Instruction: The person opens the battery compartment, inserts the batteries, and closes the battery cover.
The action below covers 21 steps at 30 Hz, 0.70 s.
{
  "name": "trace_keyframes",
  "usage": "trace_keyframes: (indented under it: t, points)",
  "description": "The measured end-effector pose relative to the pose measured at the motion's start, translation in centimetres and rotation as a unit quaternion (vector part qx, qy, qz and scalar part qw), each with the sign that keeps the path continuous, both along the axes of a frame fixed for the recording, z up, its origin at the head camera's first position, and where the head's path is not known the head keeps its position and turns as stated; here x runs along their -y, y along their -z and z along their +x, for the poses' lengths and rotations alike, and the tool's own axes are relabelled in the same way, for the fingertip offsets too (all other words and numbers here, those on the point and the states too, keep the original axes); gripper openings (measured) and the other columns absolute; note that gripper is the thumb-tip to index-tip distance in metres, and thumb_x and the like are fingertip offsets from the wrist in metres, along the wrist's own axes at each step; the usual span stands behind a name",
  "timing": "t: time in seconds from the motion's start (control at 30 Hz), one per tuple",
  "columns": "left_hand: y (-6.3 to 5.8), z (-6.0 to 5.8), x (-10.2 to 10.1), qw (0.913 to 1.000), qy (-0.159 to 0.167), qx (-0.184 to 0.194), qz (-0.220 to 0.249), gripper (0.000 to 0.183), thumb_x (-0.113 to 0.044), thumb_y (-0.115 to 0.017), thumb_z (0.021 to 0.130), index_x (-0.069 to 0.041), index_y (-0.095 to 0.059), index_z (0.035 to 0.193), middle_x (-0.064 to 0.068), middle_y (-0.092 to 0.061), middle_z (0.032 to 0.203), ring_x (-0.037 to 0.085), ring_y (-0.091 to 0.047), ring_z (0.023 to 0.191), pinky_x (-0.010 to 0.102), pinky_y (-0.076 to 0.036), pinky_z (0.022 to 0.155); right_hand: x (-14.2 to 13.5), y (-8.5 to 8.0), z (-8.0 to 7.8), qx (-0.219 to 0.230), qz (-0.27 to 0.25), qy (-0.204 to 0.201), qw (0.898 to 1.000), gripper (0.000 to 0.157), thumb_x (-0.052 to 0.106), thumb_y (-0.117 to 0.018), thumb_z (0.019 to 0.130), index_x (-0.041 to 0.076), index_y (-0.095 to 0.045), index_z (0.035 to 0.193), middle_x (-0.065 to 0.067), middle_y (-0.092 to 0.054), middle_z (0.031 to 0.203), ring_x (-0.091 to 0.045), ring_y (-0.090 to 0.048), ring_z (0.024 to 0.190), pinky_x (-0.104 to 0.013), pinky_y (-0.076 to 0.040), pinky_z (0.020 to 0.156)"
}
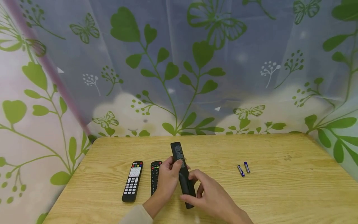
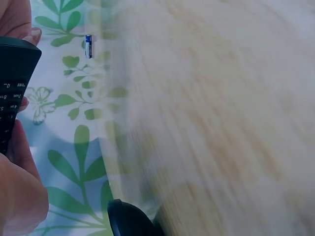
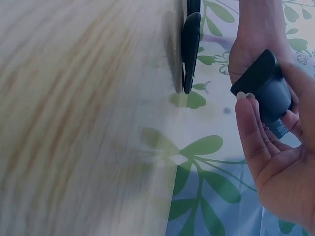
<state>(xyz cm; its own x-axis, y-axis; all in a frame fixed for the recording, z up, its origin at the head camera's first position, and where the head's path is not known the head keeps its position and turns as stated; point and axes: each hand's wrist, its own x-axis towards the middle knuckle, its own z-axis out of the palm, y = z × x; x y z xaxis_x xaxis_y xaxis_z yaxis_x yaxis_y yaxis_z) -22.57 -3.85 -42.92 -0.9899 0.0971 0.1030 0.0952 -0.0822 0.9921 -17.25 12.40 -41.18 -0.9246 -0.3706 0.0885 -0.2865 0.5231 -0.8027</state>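
Observation:
Both hands hold a long black remote (image 1: 182, 169) above the wooden table (image 1: 279, 193), its labelled back facing up. My left hand (image 1: 171, 174) grips its middle from the left. My right hand (image 1: 195, 189) curls thumb and fingers round its near end. In the left wrist view the remote's button side (image 2: 11, 83) lies against the left hand (image 2: 19, 162). The right wrist view shows the remote's end (image 3: 266, 83) in the right hand (image 3: 268, 132). Two small blue batteries (image 1: 244, 169) lie on the table to the right; one battery (image 2: 88, 46) shows in the left wrist view.
Two more black remotes lie flat at the left: one with a white pad (image 1: 132, 181), the other (image 1: 155, 179) partly behind my left hand. A leaf-and-butterfly curtain (image 1: 179, 68) closes in the table on three sides. The table's edges are near on the left.

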Motion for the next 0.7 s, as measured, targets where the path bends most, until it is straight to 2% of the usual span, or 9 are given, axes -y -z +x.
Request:
trace_keyframes:
  t: [0.2,0.4,0.7]
  points:
    - [-0.01,0.00,0.31,1.0000,0.000,0.003,0.005,0.033,-0.020,-0.050,0.098,0.009,-0.056,0.114,0.016,-0.067,0.088,0.021,-0.066,0.078,0.025,-0.056,0.070,-0.32,-0.09,0.15,-0.019,-0.015,-0.004,1.000,0.036,0.050,-0.054,0.093,0.025,-0.056,0.119,0.006,-0.056,0.112,-0.005,-0.056,0.071,-0.024,-0.051,0.059]
    - [-0.06,0.06,0.32,0.9999,-0.002,0.005,0.014,0.036,-0.020,-0.051,0.098,0.011,-0.054,0.114,0.017,-0.067,0.088,0.021,-0.067,0.073,0.026,-0.056,0.069,-0.05,-0.24,0.25,-0.051,-0.010,0.015,0.999,0.023,0.037,-0.059,0.095,0.023,-0.059,0.114,0.007,-0.055,0.108,-0.003,-0.056,0.073,-0.022,-0.053,0.062]
    - [0.05,0.09,0.23,0.9989,0.007,0.013,0.044,0.034,-0.016,-0.051,0.097,0.013,-0.052,0.114,0.018,-0.066,0.087,0.036,-0.068,0.075,0.034,-0.059,0.068,0.26,-0.95,0.45,-0.033,-0.017,0.043,0.998,0.020,0.026,-0.066,0.092,0.015,-0.061,0.107,0.004,-0.058,0.099,-0.005,-0.058,0.075,-0.021,-0.054,0.062]
